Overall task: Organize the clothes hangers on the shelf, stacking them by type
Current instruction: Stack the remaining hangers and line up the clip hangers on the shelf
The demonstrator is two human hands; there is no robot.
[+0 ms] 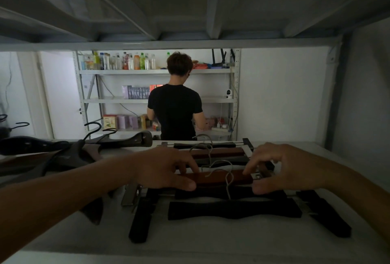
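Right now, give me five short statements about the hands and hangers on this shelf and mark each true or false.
1. Both hands hold the reddish-brown clamp hanger, the left hand at one end, the right hand at the other. True.
2. A black clamp hanger lies on the shelf nearer the camera than the hands. True.
3. The curved coat hangers are piled to the right of the hands. False: they lie to the left.
4. The far shelving holds bottles on its top level. True.
5. The person in black faces the camera. False: only the back shows.
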